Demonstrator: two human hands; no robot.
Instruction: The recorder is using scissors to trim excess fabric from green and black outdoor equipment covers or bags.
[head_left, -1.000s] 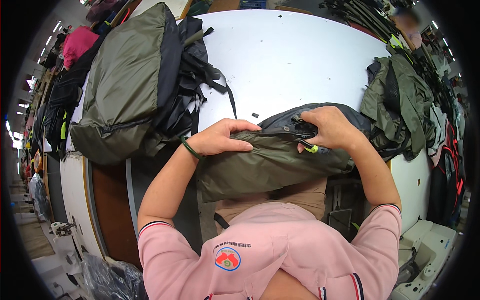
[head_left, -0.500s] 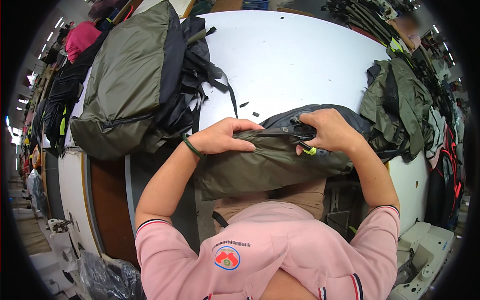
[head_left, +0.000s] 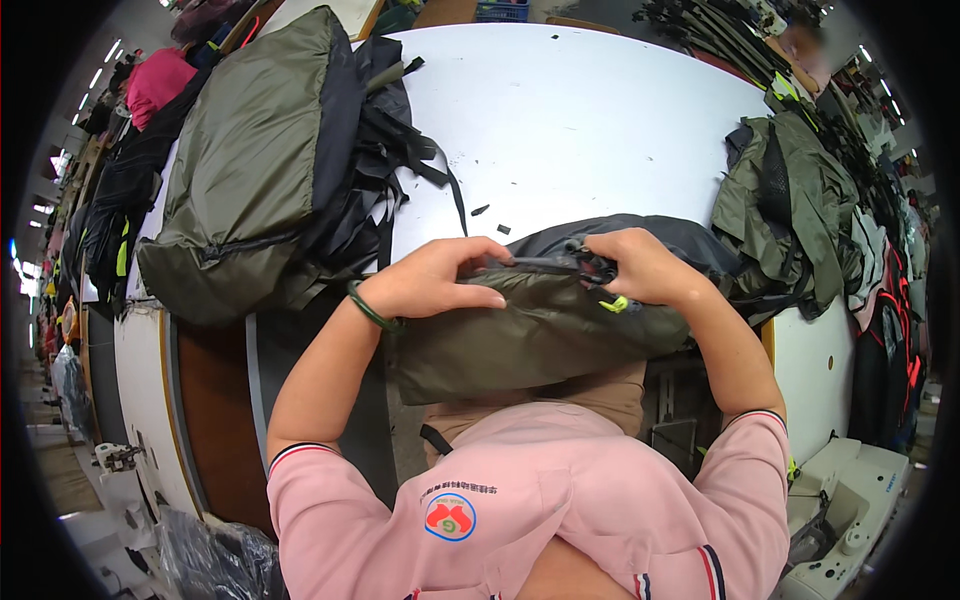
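An olive and dark-grey fabric bag [head_left: 520,345] lies across the near table edge and over my lap. My left hand [head_left: 432,278], with a green bangle at the wrist, grips its upper edge, thumb in front and fingers behind. A dark strip [head_left: 545,264] runs along that edge between my hands. My right hand [head_left: 645,268] curls round a dark, bunched piece [head_left: 593,266] at the strip's right end; its exact kind is unclear. Below those fingers hangs a yellow-green tab [head_left: 615,304].
A large olive and black bag with loose straps [head_left: 250,150] stands on the left of the white table [head_left: 560,120]. Another olive bag [head_left: 790,200] lies at the right. Small dark scraps [head_left: 503,229] dot the tabletop. A sewing machine [head_left: 850,510] is at lower right.
My left hand has shifted slightly left. My right hand has turned and closed more over the dark piece, and the strip between my hands has tilted and blurred.
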